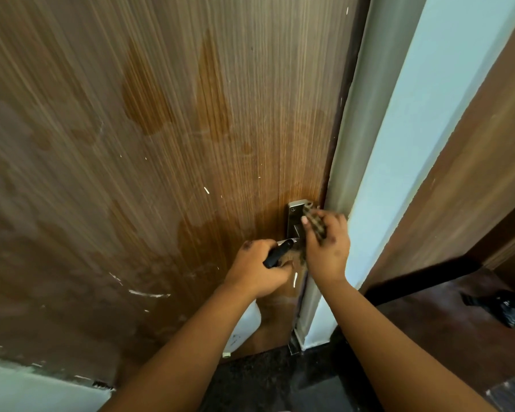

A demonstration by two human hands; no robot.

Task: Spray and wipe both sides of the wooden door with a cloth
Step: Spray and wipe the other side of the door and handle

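The wooden door (167,162) fills the view, with darker wet patches on its middle and near the lock. My left hand (256,269) grips the black head of a spray bottle (277,253), whose white body (246,325) hangs below my wrist. My right hand (329,248) holds a brownish cloth (315,226) and presses it against the metal handle plate (295,214) at the door's right edge. The silver lever (286,242) pokes out between my two hands.
The grey door frame (357,120) and a light blue wall strip (414,129) stand right of the door. A brown panel (473,173) lies further right. On the dark floor (280,382), a dark object (500,307) lies at the far right.
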